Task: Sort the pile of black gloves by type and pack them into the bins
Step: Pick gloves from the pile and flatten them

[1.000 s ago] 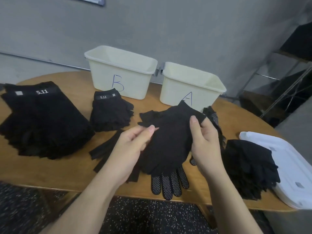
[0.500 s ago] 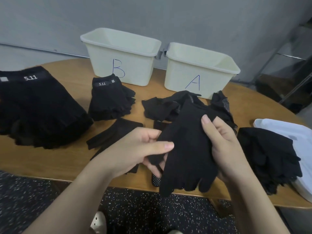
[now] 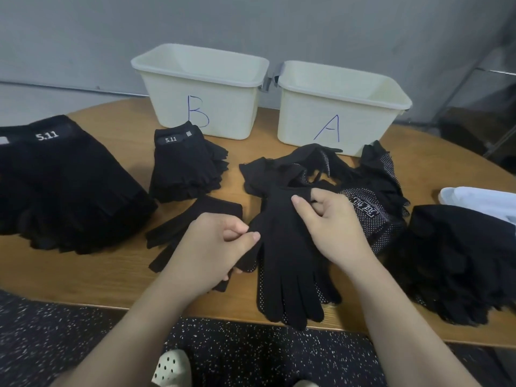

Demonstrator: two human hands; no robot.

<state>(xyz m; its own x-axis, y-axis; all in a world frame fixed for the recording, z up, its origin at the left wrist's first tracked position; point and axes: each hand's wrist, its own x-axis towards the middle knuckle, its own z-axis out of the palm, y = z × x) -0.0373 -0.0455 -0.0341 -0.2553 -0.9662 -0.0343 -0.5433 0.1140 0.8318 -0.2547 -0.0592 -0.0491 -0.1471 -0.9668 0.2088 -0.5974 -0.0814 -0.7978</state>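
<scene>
Head view: both hands, left hand [image 3: 212, 247] and right hand [image 3: 329, 227], seemingly pinch glove [image 3: 287, 263].

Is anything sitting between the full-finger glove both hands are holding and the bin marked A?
Yes. A loose heap of dotted gloves lies on the table between the held glove and bin A, reaching its front wall. Bin A's top is open, so lifting over the heap looks feasible.

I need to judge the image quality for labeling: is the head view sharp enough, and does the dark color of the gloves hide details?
Head view: sharp enough, the letters on bin B and bin A read clearly. Wide-angle bending curves the table edge. Light is soft and even, without glare. The black glove under both hands shows white dots, but the big 5.11 pile merges into one dark mass.
</scene>
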